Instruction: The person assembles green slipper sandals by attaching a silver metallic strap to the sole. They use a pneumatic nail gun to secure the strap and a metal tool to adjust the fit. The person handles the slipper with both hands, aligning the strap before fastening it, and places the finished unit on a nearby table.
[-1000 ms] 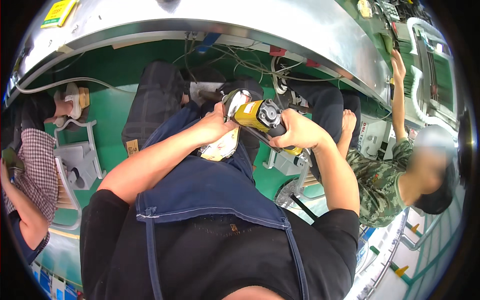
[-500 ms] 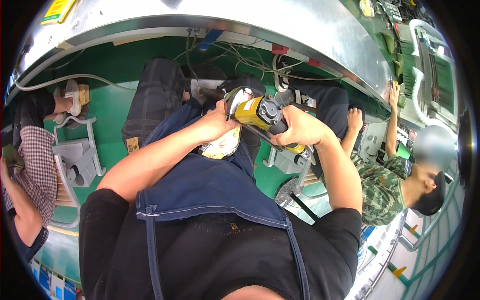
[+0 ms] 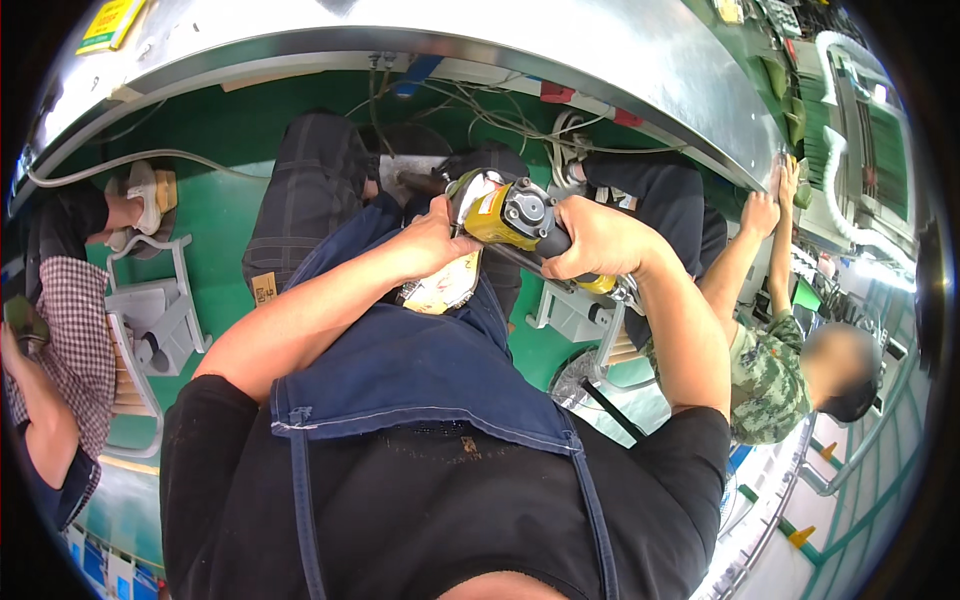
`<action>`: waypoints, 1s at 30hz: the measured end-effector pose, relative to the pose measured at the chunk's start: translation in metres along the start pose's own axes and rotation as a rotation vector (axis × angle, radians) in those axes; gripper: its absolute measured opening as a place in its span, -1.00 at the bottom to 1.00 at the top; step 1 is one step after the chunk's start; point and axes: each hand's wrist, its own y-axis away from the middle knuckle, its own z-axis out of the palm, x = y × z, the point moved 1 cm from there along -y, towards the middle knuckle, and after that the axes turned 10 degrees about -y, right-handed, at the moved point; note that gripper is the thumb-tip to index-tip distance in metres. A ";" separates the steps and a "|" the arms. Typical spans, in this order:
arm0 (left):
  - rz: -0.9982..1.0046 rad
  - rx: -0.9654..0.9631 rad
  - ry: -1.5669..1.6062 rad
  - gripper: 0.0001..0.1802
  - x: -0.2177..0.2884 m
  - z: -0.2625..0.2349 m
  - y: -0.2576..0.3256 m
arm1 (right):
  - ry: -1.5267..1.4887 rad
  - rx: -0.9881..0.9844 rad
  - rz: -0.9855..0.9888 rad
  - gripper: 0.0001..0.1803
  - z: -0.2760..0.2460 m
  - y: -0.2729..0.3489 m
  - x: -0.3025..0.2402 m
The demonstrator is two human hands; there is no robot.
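Note:
In my lap, my right hand (image 3: 608, 240) is wrapped round the dark grip of a yellow-and-black handheld power tool (image 3: 510, 212). The tool's round bolted head points up and left. My left hand (image 3: 436, 242) is closed beside that head, its fingers round a dark-rimmed workpiece with a pale face (image 3: 477, 188). Below this hand shows a pale, printed, curved piece (image 3: 442, 287) over my blue apron (image 3: 410, 375). Whether it belongs to the same workpiece I cannot tell. The tool's head hides part of the workpiece, and the contact between them is not visible.
A metal bench (image 3: 560, 40) runs across the front, a yellow package (image 3: 108, 25) on its left. Loose cables (image 3: 480, 105) hang beneath it. A co-worker in camouflage (image 3: 770, 385) sits close on the right. Another sits left, near a grey stool (image 3: 160, 310). A fan (image 3: 580, 380) stands beside my right elbow.
The co-worker on the right has raised one hand from the lap to the bench edge, and their head has shifted. My hands and the tool stay almost in place.

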 end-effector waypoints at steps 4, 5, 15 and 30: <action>-0.031 -0.022 0.055 -0.02 0.003 -0.001 0.000 | 0.004 0.045 -0.036 -0.60 -0.001 0.004 0.002; -0.041 -0.025 0.077 0.02 0.002 -0.001 0.000 | 0.006 0.075 -0.037 -0.63 -0.002 0.009 0.001; 0.038 -0.057 0.209 0.34 -0.005 -0.001 0.021 | -0.204 0.551 -0.226 -0.58 -0.027 0.076 0.001; -0.073 -0.180 0.608 0.23 -0.008 0.003 0.022 | 0.769 1.260 -0.159 -0.44 -0.182 -0.019 -0.024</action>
